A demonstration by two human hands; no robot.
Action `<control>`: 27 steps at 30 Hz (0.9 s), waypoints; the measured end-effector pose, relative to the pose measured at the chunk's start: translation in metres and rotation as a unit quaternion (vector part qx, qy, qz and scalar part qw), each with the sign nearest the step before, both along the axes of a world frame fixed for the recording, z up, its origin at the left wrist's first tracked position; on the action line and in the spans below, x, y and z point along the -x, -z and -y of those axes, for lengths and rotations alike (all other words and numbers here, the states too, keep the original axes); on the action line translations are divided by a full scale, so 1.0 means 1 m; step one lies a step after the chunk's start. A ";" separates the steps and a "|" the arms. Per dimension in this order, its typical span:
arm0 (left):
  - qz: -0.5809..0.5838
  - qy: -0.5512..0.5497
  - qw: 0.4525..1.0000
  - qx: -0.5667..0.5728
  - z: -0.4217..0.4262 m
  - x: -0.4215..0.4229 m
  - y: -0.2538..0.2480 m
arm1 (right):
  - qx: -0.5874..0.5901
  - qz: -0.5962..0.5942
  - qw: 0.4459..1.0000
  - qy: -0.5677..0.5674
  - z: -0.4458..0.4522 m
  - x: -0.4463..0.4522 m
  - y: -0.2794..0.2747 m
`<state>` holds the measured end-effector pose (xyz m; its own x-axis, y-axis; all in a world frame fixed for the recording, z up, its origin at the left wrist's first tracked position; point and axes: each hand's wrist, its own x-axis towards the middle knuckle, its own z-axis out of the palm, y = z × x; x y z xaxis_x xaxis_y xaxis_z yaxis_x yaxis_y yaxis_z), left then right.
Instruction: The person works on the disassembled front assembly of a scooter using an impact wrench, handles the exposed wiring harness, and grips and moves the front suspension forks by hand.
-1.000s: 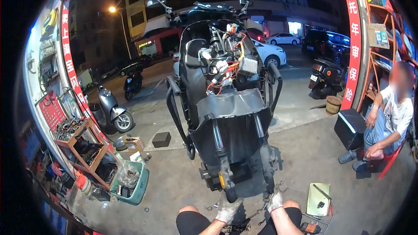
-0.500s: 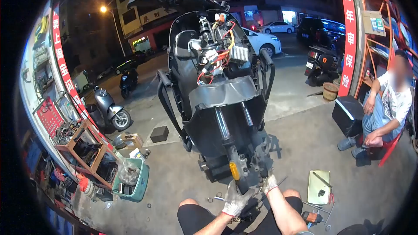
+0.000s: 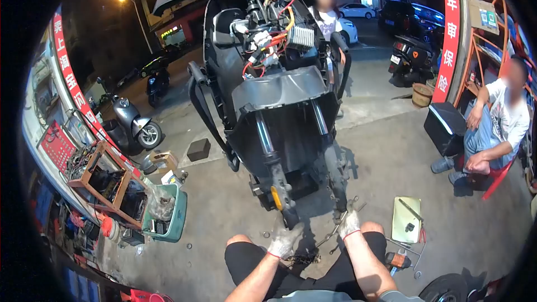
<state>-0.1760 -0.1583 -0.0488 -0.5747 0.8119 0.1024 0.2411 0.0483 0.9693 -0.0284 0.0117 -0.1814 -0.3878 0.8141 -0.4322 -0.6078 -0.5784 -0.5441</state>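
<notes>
A partly stripped scooter [image 3: 278,92] stands in front of me, its front wheel absent. My left hand [image 3: 285,239], in a white work glove, is closed around the lower end of the left fork leg [image 3: 278,182], which carries an orange reflector [image 3: 276,197]. At the foot of the right fork leg [image 3: 336,182] is my right hand [image 3: 349,222], also gloved and closed. A thin metal rod [image 3: 335,239] passes through its grip, showing on both sides; whether the fingers also clasp the fork is hidden. Wires [image 3: 274,39] hang exposed in the open front body.
A green bin [image 3: 178,212] and a wooden rack [image 3: 106,182] stand left. At right lie a yellowish tray [image 3: 400,228] with tools, a power tool [image 3: 397,260] and a wheel [image 3: 444,289]. One person [image 3: 506,117] sits at right; another [image 3: 327,19] stands behind the scooter.
The fork has turned, and its two legs now appear farther apart. My left hand has moved left and up, my right hand slightly up with the rod. A person has appeared behind the scooter.
</notes>
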 end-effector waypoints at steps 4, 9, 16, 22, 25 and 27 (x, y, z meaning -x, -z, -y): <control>0.002 -0.042 0.999 0.010 -0.007 0.025 0.043 | -0.044 0.038 0.997 0.043 0.022 -0.009 -0.010; 0.026 -0.081 0.996 0.015 -0.019 0.036 0.051 | -0.095 0.044 0.992 0.068 0.051 -0.012 -0.038; 0.158 -0.093 0.982 0.042 -0.033 0.052 0.071 | -0.157 0.101 0.979 0.078 0.072 -0.007 -0.045; 0.112 -0.087 0.989 0.038 -0.028 0.048 0.071 | -0.133 0.119 0.977 0.114 0.063 -0.002 -0.037; 0.095 -0.097 0.990 0.040 -0.016 0.028 0.044 | -0.134 0.110 0.981 0.091 0.051 -0.005 -0.041; 0.066 -0.107 0.992 0.024 -0.015 0.021 0.035 | -0.113 0.113 0.984 0.084 0.038 -0.004 -0.029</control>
<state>-0.1967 -0.1437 -0.0843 -0.7405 0.6718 -0.0207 0.0910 0.1307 0.9872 -0.0241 -0.0258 -0.1524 -0.1551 0.9434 -0.2930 -0.5329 -0.3297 -0.7793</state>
